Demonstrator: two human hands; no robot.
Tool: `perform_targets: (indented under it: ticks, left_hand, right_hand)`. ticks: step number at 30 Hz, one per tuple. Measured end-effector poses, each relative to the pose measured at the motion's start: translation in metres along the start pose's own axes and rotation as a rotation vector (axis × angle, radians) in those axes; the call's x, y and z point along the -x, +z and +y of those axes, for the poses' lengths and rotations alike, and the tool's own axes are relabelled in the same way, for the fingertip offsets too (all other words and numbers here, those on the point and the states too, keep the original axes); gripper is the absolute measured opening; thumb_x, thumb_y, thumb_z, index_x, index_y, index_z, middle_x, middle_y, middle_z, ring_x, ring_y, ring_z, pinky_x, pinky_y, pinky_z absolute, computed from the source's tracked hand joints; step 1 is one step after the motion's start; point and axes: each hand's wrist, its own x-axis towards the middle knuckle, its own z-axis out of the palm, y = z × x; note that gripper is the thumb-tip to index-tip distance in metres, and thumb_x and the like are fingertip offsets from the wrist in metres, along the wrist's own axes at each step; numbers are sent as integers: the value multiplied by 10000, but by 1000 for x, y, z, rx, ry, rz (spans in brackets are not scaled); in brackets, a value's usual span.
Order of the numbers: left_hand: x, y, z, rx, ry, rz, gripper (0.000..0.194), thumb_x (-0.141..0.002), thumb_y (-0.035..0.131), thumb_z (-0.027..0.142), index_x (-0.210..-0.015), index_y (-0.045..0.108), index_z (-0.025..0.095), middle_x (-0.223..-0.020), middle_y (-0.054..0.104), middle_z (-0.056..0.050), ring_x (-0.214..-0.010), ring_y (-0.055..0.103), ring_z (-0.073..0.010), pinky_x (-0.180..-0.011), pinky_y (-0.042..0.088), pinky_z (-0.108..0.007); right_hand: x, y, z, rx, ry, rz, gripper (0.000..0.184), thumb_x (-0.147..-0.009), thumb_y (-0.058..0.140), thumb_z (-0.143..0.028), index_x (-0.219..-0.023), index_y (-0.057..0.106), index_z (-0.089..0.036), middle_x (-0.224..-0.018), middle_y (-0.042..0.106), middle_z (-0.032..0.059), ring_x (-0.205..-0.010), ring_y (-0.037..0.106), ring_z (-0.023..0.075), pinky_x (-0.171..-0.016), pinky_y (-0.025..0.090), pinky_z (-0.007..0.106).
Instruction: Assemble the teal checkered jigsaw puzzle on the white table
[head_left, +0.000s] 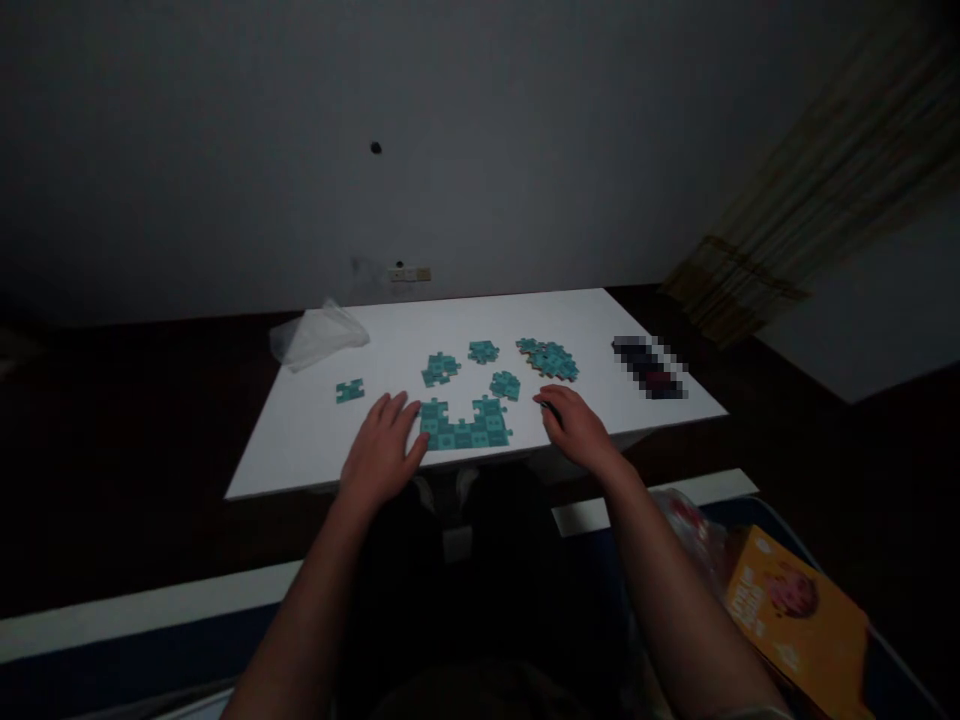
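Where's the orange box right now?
In the head view, the orange box is at the lower right, just right of the right forearm and beside the clear plastic bag.

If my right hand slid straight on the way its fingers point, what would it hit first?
Your right hand would likely meet the small cluster of teal jigsaw pieces first, though its height is unclear.
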Motion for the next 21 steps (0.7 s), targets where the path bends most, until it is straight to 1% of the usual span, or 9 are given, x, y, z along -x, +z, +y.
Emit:
perform_targets:
  ticks: [2,4,7,12,14,17,18,21]
  left_hand:
    - [1,-2,3,1,-5,8,535,-1178,567,460,-1641,677,216,-1802,621,-187,-1750,486,-436,-1451,459,-640]
    - [2,-3,4,-2,-6,12,523,-1182,580,441,-1641,678,210,-1800,622,-195,-1749,490,-433,-1458,456,-631]
    - [4,-6,6,4,-13,-10,536,-1185,589,428,-1656,672,185,-1808,610,-215,-1755,481,-439,-1467,446,-627]
    - [4,-7,8,8,-8,-15,537,-1187,591,431,-1662,681,197,-1804,620,-205,-1751,496,-434,-1452,472,-631]
    - [5,-6,7,-1,-2,3,538,-1180,602,441,-1670,686,236,-1794,635,-182,-1743,513,-426,-1432,494,-649]
    - [5,-5,6,-7,-6,17,545,-1161,631,461,-1690,678,339,-1789,648,-122,-1735,527,-407,-1406,521,-666]
    - [5,-4,6,-6,-10,12,550,-1161,629,464,-1695,676,339,-1797,641,-121,-1739,521,-406,-1411,516,-662]
    - [5,-4,8,8,-29,-10,563,-1168,610,452,-1690,683,254,-1819,614,-160,-1756,496,-415,-1449,469,-635]
  right_hand:
    - [-2,6,3,-26,-15,24,374,-1056,605,-262,-1325,862,-303,-1454,812,157,-1411,764,381,-1254,643,624]
    - [-4,10,4,-54,-28,33,357,-1028,628,-285,-1285,872,-335,-1432,821,157,-1397,771,409,-1240,651,653]
    - [-6,12,2,-81,-36,29,341,-1018,640,-293,-1256,882,-330,-1423,824,190,-1393,775,428,-1249,640,651]
    - [-7,11,-1,-100,-44,18,306,-1068,615,-327,-1216,883,-341,-1420,811,223,-1365,789,445,-1215,640,658]
    - [-8,11,-1,-106,-42,24,299,-1080,615,-351,-1217,879,-333,-1416,810,231,-1350,793,449,-1196,648,657]
    - [-8,9,-1,-122,-39,50,292,-1079,627,-363,-1234,872,-327,-1407,817,231,-1350,791,441,-1207,643,644]
    - [-8,9,-1,-128,-34,64,290,-1076,629,-364,-1231,871,-327,-1396,823,228,-1348,791,434,-1213,639,636]
    - [-10,9,-1,-135,-4,93,293,-1058,628,-379,-1219,861,-304,-1350,837,216,-1320,796,419,-1220,635,641]
